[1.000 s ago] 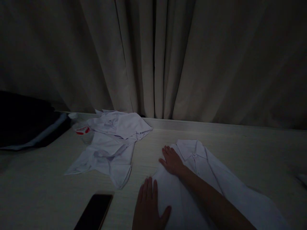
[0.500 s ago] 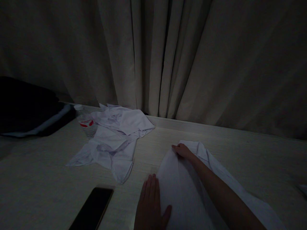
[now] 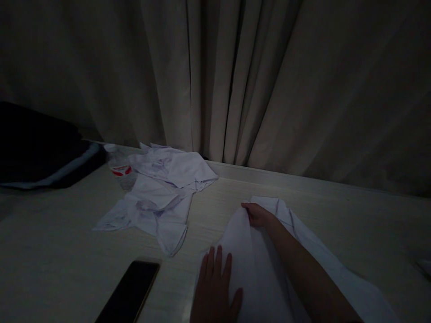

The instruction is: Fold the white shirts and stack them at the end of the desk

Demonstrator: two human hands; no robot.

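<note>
A white collared shirt (image 3: 303, 251) lies on the pale wooden table (image 3: 50, 251) in front of me, in dim light. My right hand (image 3: 256, 214) reaches across it and pinches a fold of the cloth near the collar end. The raised fold covers most of the collar. My left hand (image 3: 215, 289) lies flat, fingers together, on the shirt's near left edge and presses it to the table.
A second, crumpled white shirt (image 3: 161, 193) lies to the left. A clear plastic bottle (image 3: 119, 167) with a red label stands behind it. A dark phone (image 3: 129, 291) rests near the front edge. A dark bundle (image 3: 40, 152) sits far left. Curtains (image 3: 235, 80) hang behind.
My right hand went from lying flat on the shirt to gripping a fold of it and lifting that fold over the collar. My left hand stayed pressed on the cloth.
</note>
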